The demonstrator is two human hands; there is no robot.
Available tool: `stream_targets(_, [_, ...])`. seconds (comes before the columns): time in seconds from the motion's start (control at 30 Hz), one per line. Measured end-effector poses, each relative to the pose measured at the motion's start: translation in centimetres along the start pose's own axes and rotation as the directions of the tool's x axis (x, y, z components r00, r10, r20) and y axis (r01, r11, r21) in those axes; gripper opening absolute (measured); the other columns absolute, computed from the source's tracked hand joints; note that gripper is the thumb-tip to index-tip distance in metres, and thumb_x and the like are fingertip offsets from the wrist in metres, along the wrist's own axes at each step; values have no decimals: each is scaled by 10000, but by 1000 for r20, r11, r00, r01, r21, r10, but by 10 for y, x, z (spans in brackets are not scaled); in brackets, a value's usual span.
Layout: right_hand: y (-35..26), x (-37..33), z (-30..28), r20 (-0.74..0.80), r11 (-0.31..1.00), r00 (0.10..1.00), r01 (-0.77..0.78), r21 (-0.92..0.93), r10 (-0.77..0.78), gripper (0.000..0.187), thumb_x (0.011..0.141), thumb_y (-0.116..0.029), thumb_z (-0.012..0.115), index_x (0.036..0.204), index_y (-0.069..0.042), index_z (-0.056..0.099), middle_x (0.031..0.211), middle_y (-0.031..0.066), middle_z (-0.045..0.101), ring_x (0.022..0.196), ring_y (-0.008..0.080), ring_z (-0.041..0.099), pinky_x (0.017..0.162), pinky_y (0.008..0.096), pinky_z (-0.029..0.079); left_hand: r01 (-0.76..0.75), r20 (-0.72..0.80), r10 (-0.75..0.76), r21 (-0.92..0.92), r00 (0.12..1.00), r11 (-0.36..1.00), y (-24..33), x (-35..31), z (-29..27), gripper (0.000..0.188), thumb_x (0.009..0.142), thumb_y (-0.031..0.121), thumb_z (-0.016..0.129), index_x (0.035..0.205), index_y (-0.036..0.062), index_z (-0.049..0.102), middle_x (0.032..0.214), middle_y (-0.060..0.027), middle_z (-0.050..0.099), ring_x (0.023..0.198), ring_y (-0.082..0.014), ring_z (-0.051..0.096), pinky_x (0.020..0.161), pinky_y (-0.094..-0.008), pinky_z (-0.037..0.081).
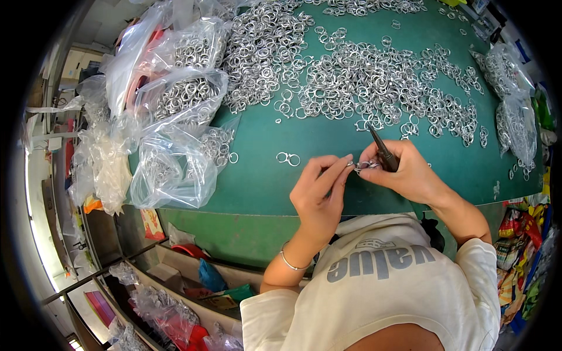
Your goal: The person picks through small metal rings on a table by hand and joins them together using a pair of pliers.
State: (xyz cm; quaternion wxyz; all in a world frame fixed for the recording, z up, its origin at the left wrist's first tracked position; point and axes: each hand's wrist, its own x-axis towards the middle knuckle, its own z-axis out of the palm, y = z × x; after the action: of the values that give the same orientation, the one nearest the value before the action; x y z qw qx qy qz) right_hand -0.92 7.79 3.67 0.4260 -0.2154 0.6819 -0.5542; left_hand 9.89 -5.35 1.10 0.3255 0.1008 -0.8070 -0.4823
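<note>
At the counter's (257,181) near edge, the left hand (319,193) pinches a small metal ring (366,166); the right hand (404,172) grips dark pliers (381,151) against it. Heaped rings (363,82) lie behind, clear bags (175,134) along the left edge.

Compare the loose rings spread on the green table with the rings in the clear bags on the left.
The loose rings lie bare and spread across the green table; the bagged rings sit bunched inside clear plastic bags. The loose rings cover the middle and far side of the table, straight beyond both hands, while the bagged rings are heaped at its left edge. Both look like the same small silver metal rings.
</note>
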Motion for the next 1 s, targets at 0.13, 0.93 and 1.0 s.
stream_targets(0.13, [-2,1,-1,6,980,999,-45,191,45,135,839,-138,622,854,-12,575,654,-53,486,579,6,392,495,184,305,-151,16,150,99,989,984,-7,-5,0,346,642,-143,623,964,-17,641,799,-116,555,673,-231,543,585,-290,454])
stream_targets(0.93, [1,10,0,41,996,996,84,-38,-82,308,731,-108,722,1012,-44,614,670,-58,425,582,14,344,513,194,280,561,335,-458,-602,824,569,-14,0,-2,141,837,-20,579,948,-104,605,768,-120,636,588,-138,599,530,-214,473])
stream_targets(1.0, [-5,9,2,86,997,994,76,-30,-73,358,706,-66,730,1040,-24,609,697,-56,466,606,9,382,534,179,308,558,329,-458,-592,826,581,-8,1,-2,126,830,-32,582,928,-107,608,757,-115,630,579,-133,590,525,-213,472])
